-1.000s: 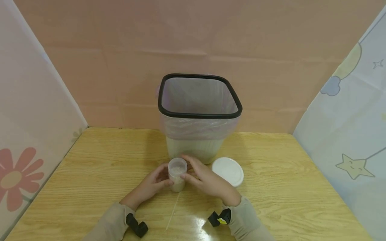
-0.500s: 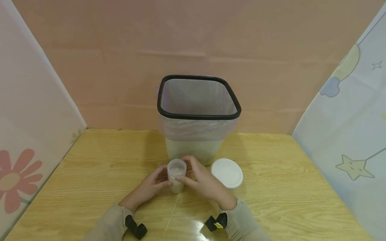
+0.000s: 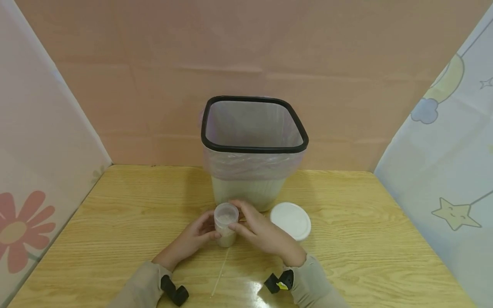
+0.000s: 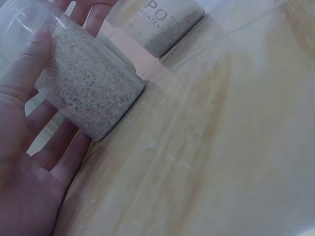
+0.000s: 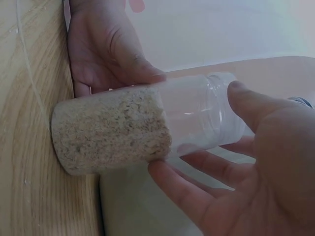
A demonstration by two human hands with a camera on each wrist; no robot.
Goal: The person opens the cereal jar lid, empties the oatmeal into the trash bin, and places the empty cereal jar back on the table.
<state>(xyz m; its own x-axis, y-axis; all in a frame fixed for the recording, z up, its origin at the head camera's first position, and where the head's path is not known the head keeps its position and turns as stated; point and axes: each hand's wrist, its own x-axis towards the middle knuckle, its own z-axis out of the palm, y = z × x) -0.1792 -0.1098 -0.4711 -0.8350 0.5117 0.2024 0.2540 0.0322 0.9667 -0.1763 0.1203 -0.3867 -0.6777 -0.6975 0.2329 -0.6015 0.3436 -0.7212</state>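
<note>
A clear plastic jar (image 3: 225,233), without a lid, stands upright on the wooden table. Beige grains fill its lower part, as the right wrist view shows. My left hand (image 3: 188,241) holds the jar from the left, thumb on the near side and fingers reaching behind. From the right, my right hand (image 3: 265,234) grips its upper part, thumb near the clear rim and fingers on the opposite side. The left wrist view also catches a printed container (image 4: 165,29) with similar grains in it, beyond the jar.
Behind the hands stands a bin (image 3: 246,190) with a black rim and a translucent liner. A round white lid (image 3: 290,221) sits right of the right hand. One thin pale line (image 3: 220,273) runs along the table in front of the jar. Printed sheets (image 3: 435,171) flank the table.
The right hand has shifted very slightly around the jar's upper part. The jar and the left hand stay nearly where they were.
</note>
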